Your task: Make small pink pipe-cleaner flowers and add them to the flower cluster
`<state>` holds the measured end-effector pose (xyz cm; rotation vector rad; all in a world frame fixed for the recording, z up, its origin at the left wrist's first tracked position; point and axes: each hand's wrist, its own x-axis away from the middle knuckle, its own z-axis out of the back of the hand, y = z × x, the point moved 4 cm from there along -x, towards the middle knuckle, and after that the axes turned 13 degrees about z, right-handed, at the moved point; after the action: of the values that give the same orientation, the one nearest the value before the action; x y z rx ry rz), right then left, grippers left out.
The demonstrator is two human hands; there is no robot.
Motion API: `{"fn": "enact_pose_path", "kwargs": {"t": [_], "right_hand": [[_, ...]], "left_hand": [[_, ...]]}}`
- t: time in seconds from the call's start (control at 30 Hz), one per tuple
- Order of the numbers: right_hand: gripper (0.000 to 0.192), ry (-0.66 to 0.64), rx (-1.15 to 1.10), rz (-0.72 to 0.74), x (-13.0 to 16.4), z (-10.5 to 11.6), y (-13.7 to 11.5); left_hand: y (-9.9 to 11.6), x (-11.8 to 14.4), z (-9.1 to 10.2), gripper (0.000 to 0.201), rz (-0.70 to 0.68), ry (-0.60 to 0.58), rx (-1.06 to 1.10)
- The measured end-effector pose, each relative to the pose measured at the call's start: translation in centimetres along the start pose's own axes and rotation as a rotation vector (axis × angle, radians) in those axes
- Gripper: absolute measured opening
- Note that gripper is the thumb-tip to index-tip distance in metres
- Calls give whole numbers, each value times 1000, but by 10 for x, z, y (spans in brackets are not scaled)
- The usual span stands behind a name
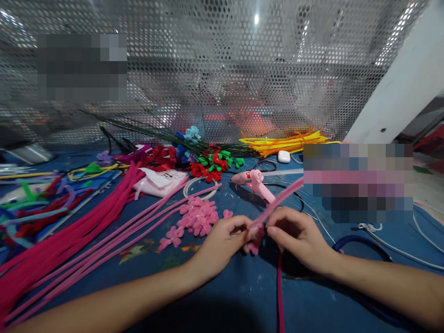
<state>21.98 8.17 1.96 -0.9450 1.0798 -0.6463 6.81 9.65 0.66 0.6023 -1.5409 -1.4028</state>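
Observation:
My left hand [227, 238] is closed in a pinch on a pink pipe cleaner [277, 201], which slants up to the right. Beneath those fingertips is a small pink looped flower [254, 245], partly hidden. Close beside it, my right hand [301, 238] has its thumb and fingers pinched together. A darker pink strand [280, 291] hangs below the right fingers; whether it joins the slanting one is hidden. Finished-looking pink pipe-cleaner flowers [199, 215] lie in a heap just beyond my left hand.
A pink glue gun [256, 182] lies beyond my hands, near a white case [283, 157]. Loose pink pipe cleaners [114, 238] and a magenta bundle [86, 222] spread leftward. Yellow and orange pipe cleaners [287, 142] and red-green flowers [215, 162] lie before a perforated metal panel [222, 60].

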Motion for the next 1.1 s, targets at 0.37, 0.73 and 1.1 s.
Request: {"fn": "enact_pose_path", "kwargs": {"t": [0.37,0.73,1.1], "right_hand": [[27,-38,-133,-147,0,-3,12],[23,-36,-199,-228,3,-6,16],[10,-65,80,77,-4,1,0]], "left_hand": [[9,1,8,25,-134,102,-87],[-4,2,4,16,0,-11,137],[0,-2,3,8,-153,-139,350]]}}
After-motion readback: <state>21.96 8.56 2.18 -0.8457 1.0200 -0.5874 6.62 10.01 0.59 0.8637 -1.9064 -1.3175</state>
